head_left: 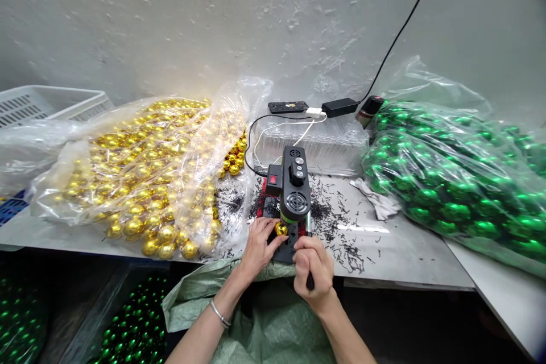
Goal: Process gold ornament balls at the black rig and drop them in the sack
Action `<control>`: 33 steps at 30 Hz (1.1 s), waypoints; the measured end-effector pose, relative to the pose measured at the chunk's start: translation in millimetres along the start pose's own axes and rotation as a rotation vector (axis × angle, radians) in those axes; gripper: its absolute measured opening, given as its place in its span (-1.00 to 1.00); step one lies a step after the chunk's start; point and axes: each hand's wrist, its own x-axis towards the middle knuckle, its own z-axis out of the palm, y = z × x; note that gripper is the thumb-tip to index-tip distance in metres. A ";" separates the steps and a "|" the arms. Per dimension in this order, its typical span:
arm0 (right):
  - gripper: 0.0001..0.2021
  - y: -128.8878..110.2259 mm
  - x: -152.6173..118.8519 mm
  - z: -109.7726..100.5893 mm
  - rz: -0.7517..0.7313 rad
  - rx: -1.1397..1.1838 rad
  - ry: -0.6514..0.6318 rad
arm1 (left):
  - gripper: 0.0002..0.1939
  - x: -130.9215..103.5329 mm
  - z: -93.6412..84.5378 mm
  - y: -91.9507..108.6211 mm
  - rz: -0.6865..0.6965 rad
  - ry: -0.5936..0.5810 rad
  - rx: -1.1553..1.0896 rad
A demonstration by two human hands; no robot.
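Observation:
Under the head of a small black bench machine [295,182] sits a shiny gold ball [281,228]. My left hand [258,244] pinches this ball between thumb and fingers from its left side. A black handle [310,281] pokes out below my right hand [313,267], which is closed in a fist around it, just right of the machine's base. Most of the handle is hidden in the fist. A box with a red switch [273,180] is fixed to the machine's left side.
Gold balls [145,165] fill a clear bag on the left, green balls [452,182] another on the right. Black shreds [333,222] litter the table. Behind stand a clear plastic box [315,145], cables and a power adapter [340,107]. A green woven sheet [273,313] hangs in front.

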 end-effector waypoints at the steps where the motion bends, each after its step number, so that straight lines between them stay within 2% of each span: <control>1: -0.81 2.3 -3.7 1.9 -0.009 -0.014 -0.003 | -0.71 -0.8 -0.2 -0.1 0.001 0.001 -0.002; 5: -0.80 13.6 -16.9 12.0 -0.030 -0.039 0.038 | -0.72 1.0 3.3 0.5 0.006 0.006 0.004; 8: -0.81 20.3 -21.1 17.1 -0.098 -0.039 0.043 | -0.81 8.4 6.2 -0.2 0.010 0.004 0.000; 10: -0.81 20.4 -19.5 16.2 -0.105 -0.026 0.038 | -0.79 7.7 0.7 -4.7 0.016 -0.012 -0.015; 12: -0.81 16.8 -15.0 12.0 -0.068 0.007 0.040 | -0.74 -6.3 -15.9 -14.4 -0.031 0.022 0.012; 15: -0.80 10.3 -8.2 5.1 -0.020 0.052 0.039 | -0.58 -54.6 -56.6 -34.9 -0.189 0.183 0.163; 18: -0.79 8.8 -6.0 2.7 -0.022 0.061 0.035 | -0.46 -105.0 -92.1 -48.5 -0.305 0.165 0.247; 19: -0.79 9.3 -6.2 3.0 -0.031 0.060 0.032 | -0.45 -114.4 -99.3 -49.4 -0.325 0.149 0.259; 21: -0.79 10.8 -6.9 4.0 -0.041 0.060 0.037 | -0.46 -118.0 -107.0 -46.1 -0.337 0.130 0.273; 23: -0.79 11.4 -7.1 4.9 -0.048 0.061 0.037 | -0.47 -104.1 -109.7 -37.5 -0.318 0.123 0.274; 27: -0.78 10.2 -5.7 5.0 -0.040 0.043 0.052 | -0.54 -52.3 -113.8 -12.0 -0.230 0.144 0.179; 30: -0.78 8.9 -4.3 4.5 -0.041 0.036 0.052 | -0.63 -9.7 -116.4 8.9 -0.140 0.239 0.125; 33: -0.79 7.9 -3.2 4.4 -0.042 0.036 0.057 | -0.64 29.5 -113.4 28.8 0.025 0.321 0.143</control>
